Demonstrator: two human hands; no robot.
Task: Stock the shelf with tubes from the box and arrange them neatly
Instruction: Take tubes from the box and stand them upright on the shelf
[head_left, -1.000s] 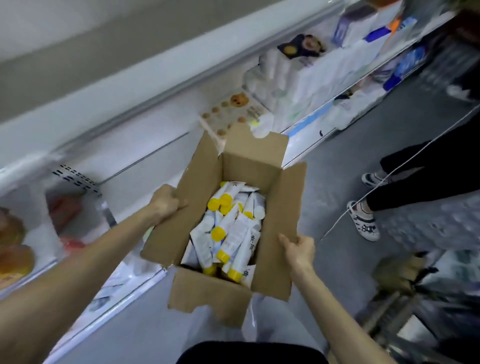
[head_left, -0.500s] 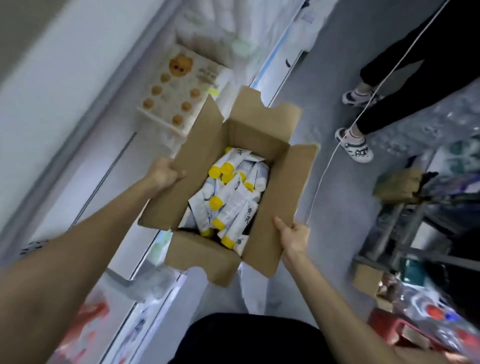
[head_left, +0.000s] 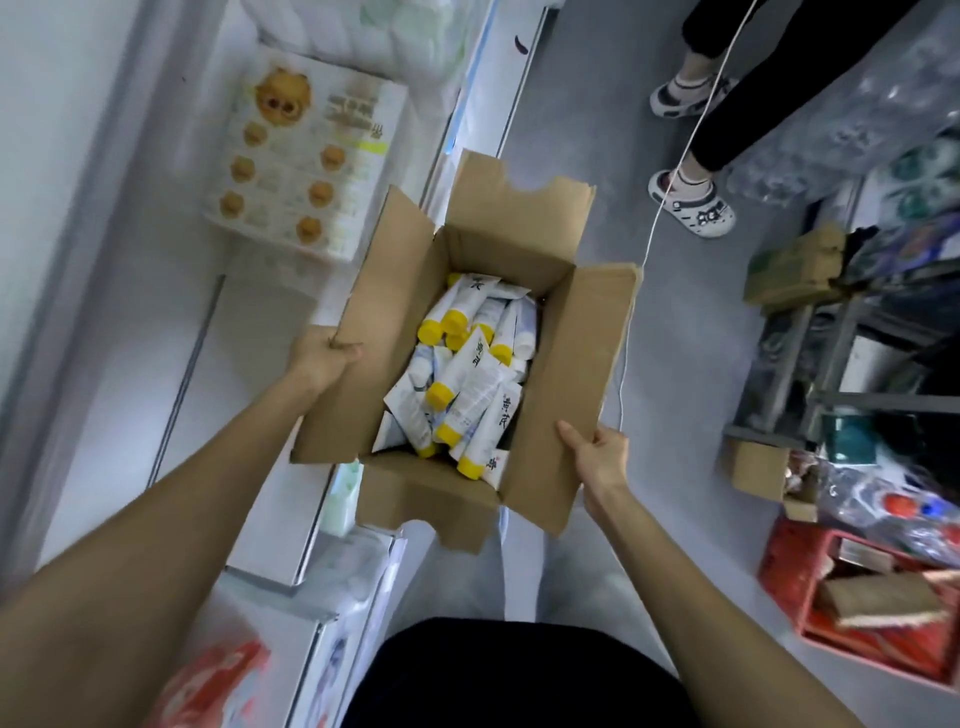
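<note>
Box: an open cardboard box (head_left: 571, 364), all four flaps folded out, held in the air over the aisle floor (head_left: 571, 104), just beside the shelf (head_left: 249, 415)
Tubes: the white tubes (head_left: 467, 384) with yellow caps lie in a loose, crossed heap inside the box; I can see none on the shelf
Left grip: the left grip (head_left: 324, 358) clasps the outer edge of the left flap, thumb on top, fingers hidden underneath
Right grip: the right grip (head_left: 597, 457) clasps the near edge of the right flap, thumb on its inner face
Flap risk: both holds sit on flaps, not under the base, so a flap could probably fold or tear and let the box drop on one side
Spill risk: any tilt toward the near side could likely send the top tubes sliding out onto the floor
Shelf risk: set down carelessly, the box may overhang the shelf edge or shove the bear-print pack (head_left: 306, 156)
Cord risk: a white cord (head_left: 691, 130) trails across the floor close to the box and past another person's feet (head_left: 691, 205); a step could snag it
</note>
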